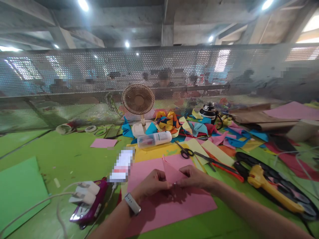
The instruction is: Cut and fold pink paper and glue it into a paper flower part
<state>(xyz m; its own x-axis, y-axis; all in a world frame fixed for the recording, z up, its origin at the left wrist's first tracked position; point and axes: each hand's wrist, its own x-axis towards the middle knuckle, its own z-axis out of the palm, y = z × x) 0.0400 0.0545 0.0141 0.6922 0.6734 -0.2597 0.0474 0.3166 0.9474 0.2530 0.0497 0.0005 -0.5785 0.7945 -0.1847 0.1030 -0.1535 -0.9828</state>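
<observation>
Between my two hands is a folded piece of pink paper (171, 170), its pointed tip standing up. My left hand (156, 182), with a white watch (133, 203) on the wrist, pinches its lower left edge. On the other side, my right hand (191, 177) pinches it near the lower right, the fingertips of both hands close together. Beneath them lies a large pink sheet (199, 207) on the green table. Black-handled scissors (186, 152) rest just beyond the hands, and another pair with orange-red handles (229, 170) lies to their right.
A small fan (138, 99) stands at the back beside a heap of folded coloured paper (169, 121). A clear bottle (154, 138) lies before it. At left are a phone (122, 165) and a purple power strip (99, 196); at right, a yellow-handled tool (276, 191) in a black tray.
</observation>
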